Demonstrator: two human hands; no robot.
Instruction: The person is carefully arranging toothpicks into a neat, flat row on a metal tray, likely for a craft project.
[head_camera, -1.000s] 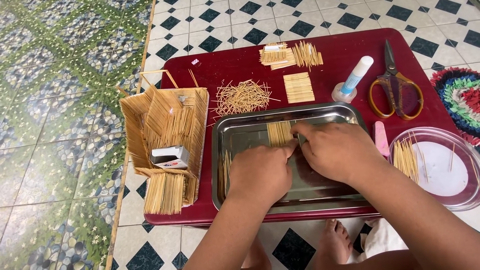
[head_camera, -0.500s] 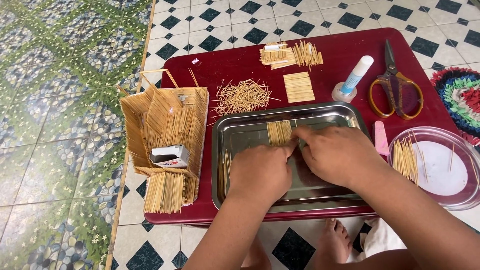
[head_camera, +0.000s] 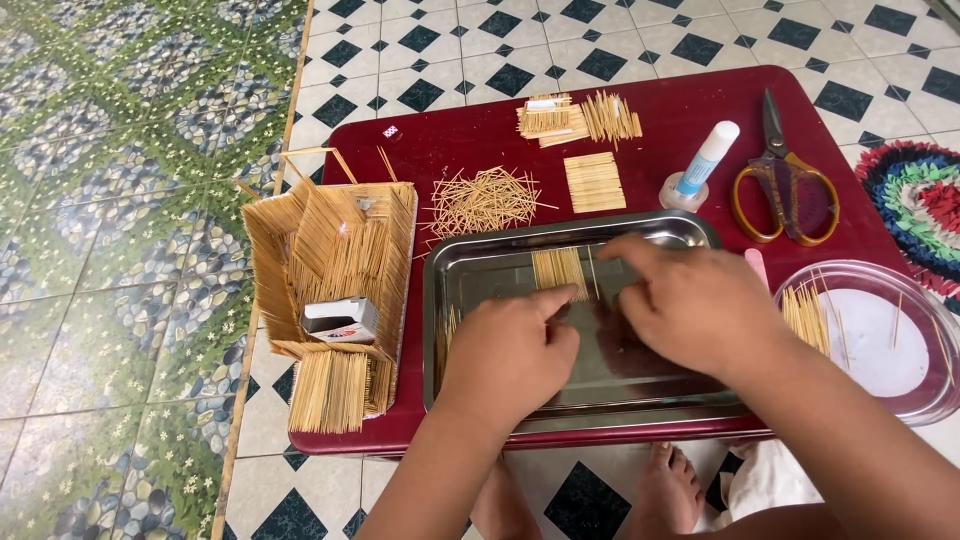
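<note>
The red table (head_camera: 700, 110) fills the middle and right of the frame, standing on a tiled floor. On its lower middle lies a steel tray (head_camera: 480, 270), shallow and shiny. At the left of the frame stands a little house of sticks (head_camera: 335, 260), with a small box (head_camera: 340, 320) inside it. In the lower right is a clear round lid (head_camera: 880, 350) with some sticks on it. In the upper right lie scissors (head_camera: 785, 180) and a glue tube (head_camera: 700, 165). Above the tray are a loose heap of sticks (head_camera: 485, 200) and a flat stick panel (head_camera: 593, 182).

The left hand (head_camera: 505, 355) is over the tray, its fingers curled and one fingertip pressing at the row of sticks (head_camera: 558, 270), which lies flat in the upper middle of the tray. The right hand (head_camera: 690, 305) is spread loosely, its fingertips touching the same row from the right; neither hand closes around anything.

I judge that the row is very light and thin. Each stick is stiff but easy to snap, and it may slide on the smooth steel. It is better to push it at the edges with the fingertips, or lift it flat by both sides.
</note>
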